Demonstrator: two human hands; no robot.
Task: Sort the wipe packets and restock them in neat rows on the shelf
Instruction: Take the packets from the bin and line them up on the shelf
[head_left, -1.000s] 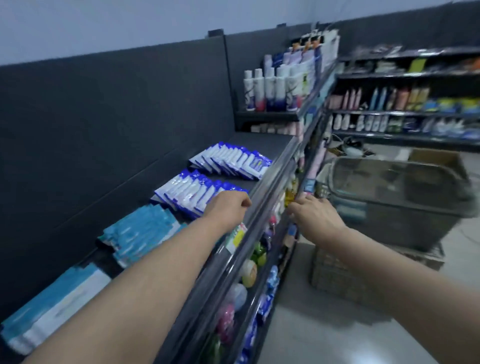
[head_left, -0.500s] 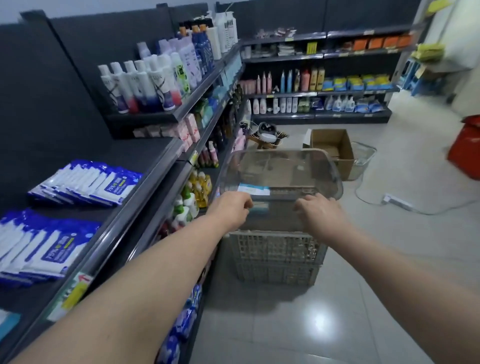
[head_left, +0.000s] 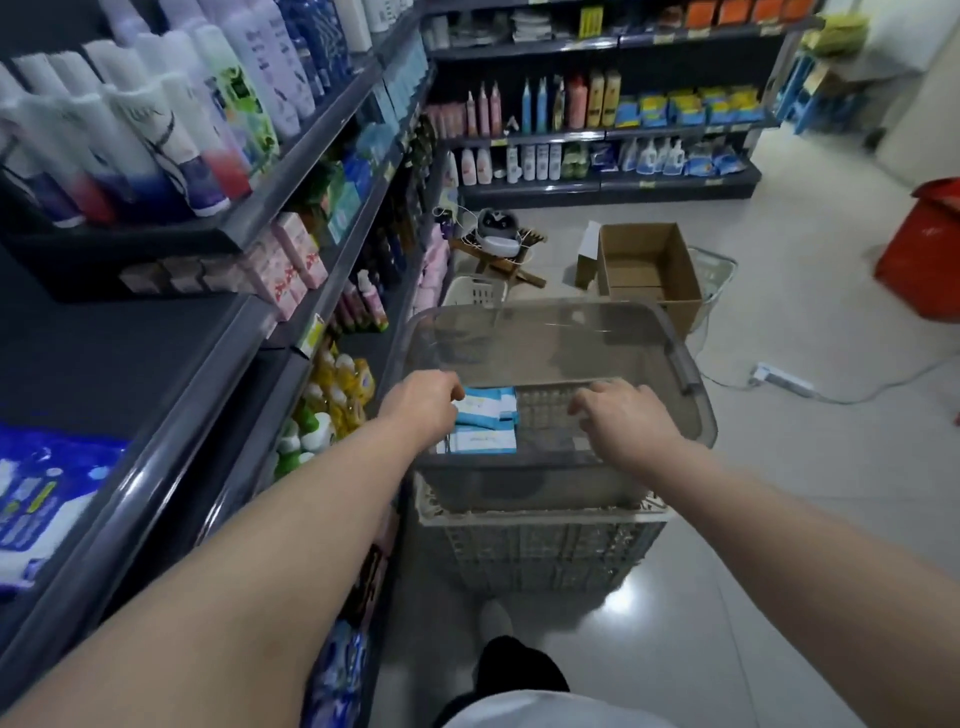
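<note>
1. Half a second on, both hands had dropped from the near rim into the translucent grey plastic bin (head_left: 691, 376), and the view had tipped down over it.
2. Nearest, at the left edge, blue-and-white wipe packets (head_left: 31, 499) lay blurred on the dark grey metal shelf (head_left: 171, 415), with bare shelf running on beyond them.
3. The bin sat on a beige lattice plastic crate (head_left: 545, 545), which stood on the pale tiled floor (head_left: 779, 519) just beside the shelf.
4. The left hand (head_left: 421, 410) was at a small stack of pale blue wipe packets (head_left: 488, 423) in the bin's near left corner. Its fingers curled down over the stack's edge, but whether they had hold of it could not be told.
5. The right hand (head_left: 626, 421) hung apart from the packets over bare bin bottom, fingers loosely bent and holding nothing.
6. The step in hand looked like fetching the next batch. The next move would call for a firm grip on the stack, a lift clear of the bin wall, and a carry to the shelf to line it up with like packets.
</note>
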